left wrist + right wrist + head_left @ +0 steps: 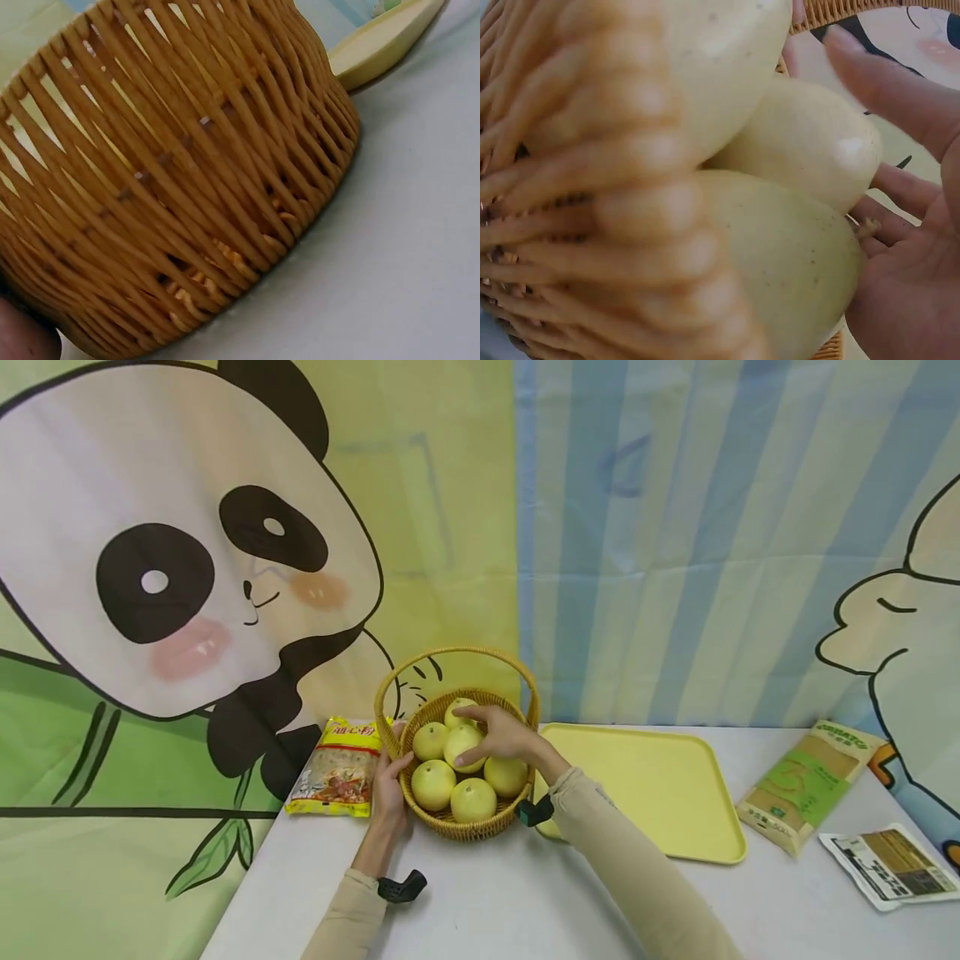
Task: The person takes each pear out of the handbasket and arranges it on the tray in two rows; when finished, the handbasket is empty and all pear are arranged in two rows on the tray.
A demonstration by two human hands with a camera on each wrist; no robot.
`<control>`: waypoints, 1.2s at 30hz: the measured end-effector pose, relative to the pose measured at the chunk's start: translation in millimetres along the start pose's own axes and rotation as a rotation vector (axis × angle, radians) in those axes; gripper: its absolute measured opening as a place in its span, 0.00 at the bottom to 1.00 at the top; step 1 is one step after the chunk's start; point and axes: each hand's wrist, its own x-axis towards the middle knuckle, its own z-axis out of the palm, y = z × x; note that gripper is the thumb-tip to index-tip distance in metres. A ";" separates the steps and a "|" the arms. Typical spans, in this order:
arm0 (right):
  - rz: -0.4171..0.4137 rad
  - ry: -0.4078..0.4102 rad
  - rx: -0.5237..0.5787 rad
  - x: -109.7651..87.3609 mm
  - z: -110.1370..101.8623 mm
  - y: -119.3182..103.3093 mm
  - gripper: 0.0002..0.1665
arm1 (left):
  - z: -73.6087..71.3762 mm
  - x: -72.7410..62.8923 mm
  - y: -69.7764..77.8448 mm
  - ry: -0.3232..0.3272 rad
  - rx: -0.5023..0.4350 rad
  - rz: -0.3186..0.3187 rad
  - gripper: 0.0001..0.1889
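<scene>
Two sleeved forearms (637,868) enter from the bottom edge. Your left hand (387,789) lies against the left wall of one wicker basket (467,832), lower centre, thumb at rim; whether its partly hidden fingers grip, cannot tell. Your right hand (506,735) reaches over from the right, thumb and fingers spread, released, among the fruits (433,785): six visible, pale yellow, all in the basket. One white pouch (896,867), lower right. One yellow tray (645,785), right of centre. Two packets beyond: green-tan bag (810,785) right, yellow-red bag (337,768) left.
</scene>
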 end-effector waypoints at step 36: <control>-0.150 0.112 0.095 -21.6 -8.4 -4.8 0.39 | 0.6 1.6 -22.5 0.016 -0.053 0.069 0.36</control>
